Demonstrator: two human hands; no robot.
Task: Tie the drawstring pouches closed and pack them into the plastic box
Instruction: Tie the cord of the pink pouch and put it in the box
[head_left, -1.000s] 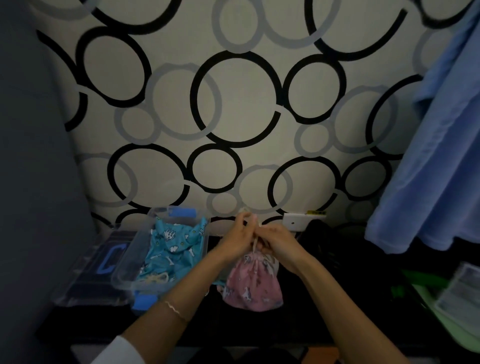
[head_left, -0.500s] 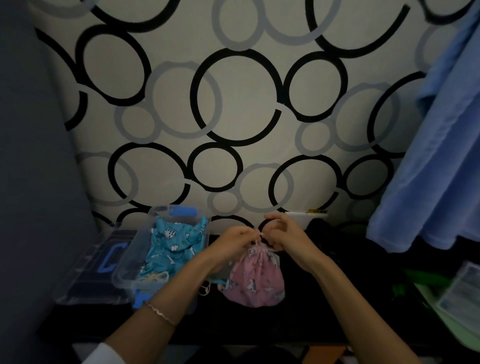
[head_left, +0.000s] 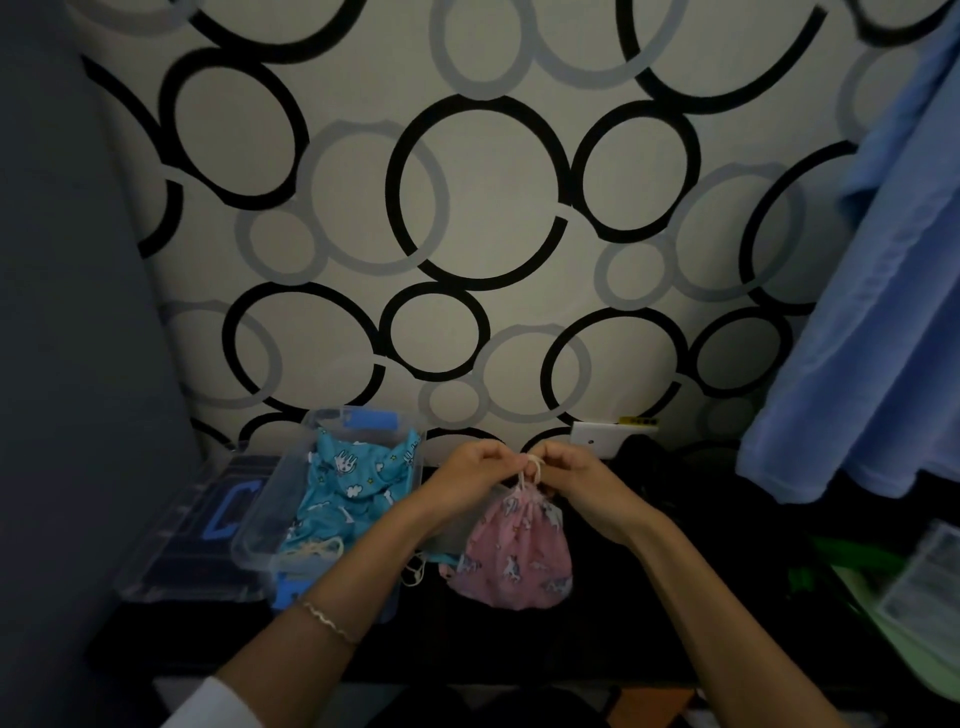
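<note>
Closest in, at the bottom left edge: a white sleeve (head_left: 218, 701), then a thin bracelet (head_left: 330, 621) round the left wrist. Beneath both forearms, a dark table (head_left: 519, 654). Farther up, in the middle, a pink pouch (head_left: 511, 558) with small white animal prints, resting on the table just right of the box, mouth gathered and pointing up. Above that mouth, the left hand (head_left: 467, 470) and right hand (head_left: 579, 475), close together, fingers curled, each pinching the pale cord (head_left: 531, 467) of the pouch, loops of it rising between the fingertips. Whether knotted yet, impossible to tell. Under the left wrist, between box and pink pouch, a loose string (head_left: 413, 576) on the table. Left of the left forearm, a clear box (head_left: 254, 525), open, with blue latches at its near and far ends. Inside, a blue pouch (head_left: 348, 493) printed with white clouds and figures, filling most of the box, a pale loop of its own string lying at the near end. Just left of the box, a clear lid (head_left: 176, 545) lying flat, with a blue handle. Off to the right, blurred, something green (head_left: 836, 558) and a pale sheet. Behind the hands, a white plate (head_left: 597, 436) low on the wall. Beyond all, a wall (head_left: 493, 208) patterned with black and grey rings, a grey panel (head_left: 67, 312) at left, blue fabric (head_left: 878, 322) hanging at right.
</note>
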